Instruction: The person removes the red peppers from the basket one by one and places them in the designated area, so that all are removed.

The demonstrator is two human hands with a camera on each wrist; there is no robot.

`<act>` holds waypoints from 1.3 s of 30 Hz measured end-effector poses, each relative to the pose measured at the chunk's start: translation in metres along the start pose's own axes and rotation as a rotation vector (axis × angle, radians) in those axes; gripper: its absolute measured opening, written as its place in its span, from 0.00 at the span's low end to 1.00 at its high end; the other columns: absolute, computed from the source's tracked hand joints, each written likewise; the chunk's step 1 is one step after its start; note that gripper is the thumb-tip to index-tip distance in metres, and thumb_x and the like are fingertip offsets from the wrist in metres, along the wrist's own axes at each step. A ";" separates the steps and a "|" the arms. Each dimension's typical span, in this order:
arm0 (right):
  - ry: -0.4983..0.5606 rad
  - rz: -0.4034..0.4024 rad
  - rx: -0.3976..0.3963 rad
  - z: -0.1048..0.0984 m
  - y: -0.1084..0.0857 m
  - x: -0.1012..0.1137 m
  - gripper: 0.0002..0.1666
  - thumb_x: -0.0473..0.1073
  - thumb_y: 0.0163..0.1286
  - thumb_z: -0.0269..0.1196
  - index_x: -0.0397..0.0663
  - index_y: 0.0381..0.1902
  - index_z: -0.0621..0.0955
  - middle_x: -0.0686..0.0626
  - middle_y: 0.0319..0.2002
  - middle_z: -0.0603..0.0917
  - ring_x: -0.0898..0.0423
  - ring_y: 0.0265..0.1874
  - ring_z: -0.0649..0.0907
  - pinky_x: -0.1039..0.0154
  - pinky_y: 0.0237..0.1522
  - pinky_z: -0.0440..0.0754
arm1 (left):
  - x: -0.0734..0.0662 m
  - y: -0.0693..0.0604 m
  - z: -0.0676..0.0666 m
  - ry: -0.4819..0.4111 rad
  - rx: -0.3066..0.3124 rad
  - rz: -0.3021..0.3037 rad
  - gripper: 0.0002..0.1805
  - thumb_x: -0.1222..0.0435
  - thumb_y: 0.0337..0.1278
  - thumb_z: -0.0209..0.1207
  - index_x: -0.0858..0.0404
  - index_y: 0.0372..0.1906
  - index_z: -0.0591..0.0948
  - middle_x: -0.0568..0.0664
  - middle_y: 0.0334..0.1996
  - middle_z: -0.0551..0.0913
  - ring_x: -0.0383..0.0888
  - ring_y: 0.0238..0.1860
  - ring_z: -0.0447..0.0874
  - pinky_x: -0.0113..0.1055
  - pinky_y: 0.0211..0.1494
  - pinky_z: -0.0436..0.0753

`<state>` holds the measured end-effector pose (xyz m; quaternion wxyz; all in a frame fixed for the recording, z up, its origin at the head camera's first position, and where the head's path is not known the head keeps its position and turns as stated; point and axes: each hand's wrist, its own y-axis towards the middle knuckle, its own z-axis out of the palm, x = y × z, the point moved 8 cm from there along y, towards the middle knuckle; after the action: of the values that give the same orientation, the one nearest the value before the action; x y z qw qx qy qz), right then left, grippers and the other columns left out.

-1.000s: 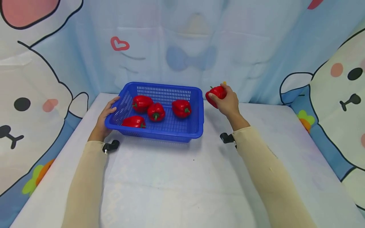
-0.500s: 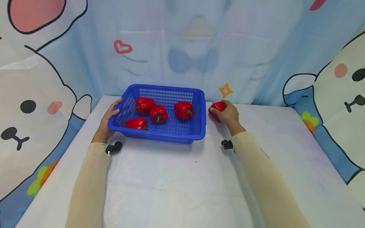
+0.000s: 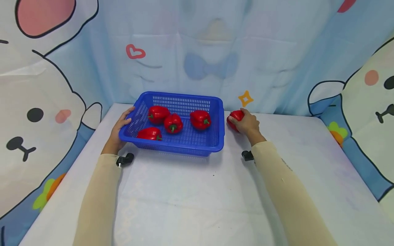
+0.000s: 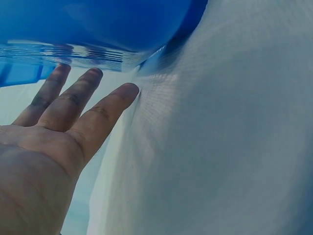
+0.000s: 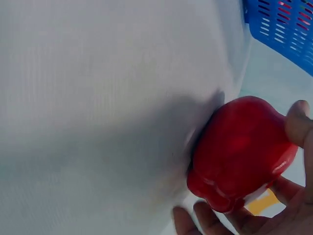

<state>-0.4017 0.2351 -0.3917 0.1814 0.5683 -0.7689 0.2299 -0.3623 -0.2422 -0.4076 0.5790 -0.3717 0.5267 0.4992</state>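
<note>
A blue mesh basket (image 3: 172, 146) holds several red bell peppers, such as one at its right (image 3: 200, 119) and one at the front left (image 3: 149, 133). At its left end is my left hand (image 3: 117, 133); the left wrist view has this hand (image 4: 58, 127) with fingers extended against the basket's underside (image 4: 98, 29), the thumb out of sight. Right of the basket, my right hand (image 3: 250, 125) grips another red pepper (image 3: 234, 120) at the table's surface. The right wrist view has that pepper (image 5: 242, 152) between thumb and fingers of the hand (image 5: 296, 210).
A white cloth covers the table (image 3: 184, 198). Behind it hangs a light blue curtain (image 3: 209, 44) with cartoon prints, which continues along both sides. The basket's corner (image 5: 283, 32) lies near the pepper in the right wrist view.
My right hand has lowered its pepper from the air beside the basket's back right corner to the table. The left hand stays at the basket, and the head view has shifted slightly.
</note>
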 end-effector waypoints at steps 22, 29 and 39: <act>-0.067 -0.562 0.326 0.012 -0.094 0.192 0.46 0.59 0.70 0.59 0.66 0.79 0.51 0.44 0.78 0.57 0.43 0.77 0.56 0.39 0.73 0.59 | -0.006 -0.002 -0.006 0.007 -0.028 0.009 0.28 0.58 0.75 0.38 0.41 0.76 0.56 0.51 0.78 0.49 0.51 0.72 0.57 0.28 0.59 0.77; -0.165 -0.427 0.322 0.017 -0.067 0.198 0.48 0.56 0.67 0.62 0.52 0.78 0.55 0.44 0.76 0.61 0.45 0.75 0.61 0.45 0.73 0.62 | -0.002 -0.001 -0.007 0.033 -0.040 0.004 0.29 0.58 0.74 0.38 0.40 0.76 0.56 0.49 0.78 0.51 0.52 0.73 0.57 0.29 0.59 0.77; -0.251 -0.181 0.352 0.042 -0.039 0.163 0.27 0.55 0.68 0.61 0.40 0.55 0.77 0.42 0.48 0.81 0.52 0.36 0.82 0.60 0.38 0.85 | 0.003 0.003 -0.003 0.023 -0.022 -0.001 0.29 0.58 0.73 0.39 0.42 0.76 0.57 0.50 0.78 0.51 0.52 0.73 0.58 0.28 0.58 0.78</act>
<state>-0.4124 0.0729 -0.3331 0.0026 0.6818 -0.6796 0.2707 -0.3665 -0.2434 -0.4110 0.5690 -0.3842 0.5277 0.5001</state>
